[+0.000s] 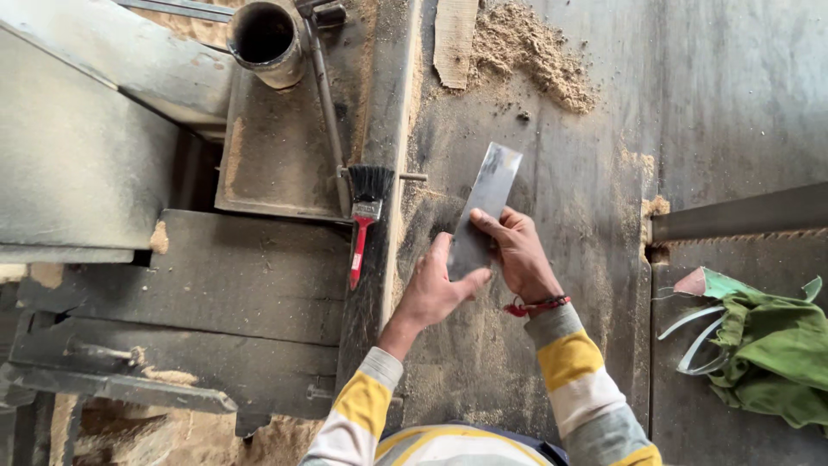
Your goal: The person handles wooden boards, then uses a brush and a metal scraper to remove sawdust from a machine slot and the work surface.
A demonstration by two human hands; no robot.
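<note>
While both hands (479, 272) clamp metal blade (483, 211), bare tabletop (586, 259) lies beyond its edges.

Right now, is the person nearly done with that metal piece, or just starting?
Hard to say for sure. Sawdust is piled on the table, so cutting has likely happened already. In hand now: the left hand and right hand both hold a flat metal blade above the table. The brush lies unused beside them, and dust is yet to be swept.
</note>
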